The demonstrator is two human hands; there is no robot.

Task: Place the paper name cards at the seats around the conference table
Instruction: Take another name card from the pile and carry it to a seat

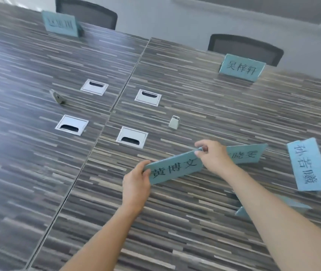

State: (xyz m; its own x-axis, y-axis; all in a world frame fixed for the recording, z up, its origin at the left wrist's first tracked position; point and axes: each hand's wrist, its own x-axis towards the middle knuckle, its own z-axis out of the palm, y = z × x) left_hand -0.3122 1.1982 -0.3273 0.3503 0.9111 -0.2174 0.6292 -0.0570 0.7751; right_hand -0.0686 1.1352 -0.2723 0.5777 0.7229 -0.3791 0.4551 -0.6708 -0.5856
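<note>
**A:** What is the biggest thing here?

**B:** The stripy desk. It fills nearly the whole picture. Two dark chairs stand behind it, the left chair at the top left and the right chair at the upper right.

**A:** And the hands?

**B:** Both arms come in from the bottom. The left hand and the right hand hold the middle card, just below the middle of the picture. The left fingers grip its lower left end. The right fingers pinch its top right corner. I cannot tell if the card touches the desk.

**A:** Where are the other blue cards?

**B:** The far left card stands in front of the left chair. The far right card stands in front of the right chair. The side card is at the right edge. The back card peeks out just behind the right hand.

**A:** Anything little?

**B:** Four silver lids sit in the middle of the desk, and a small silver clip is just to their right.
</note>
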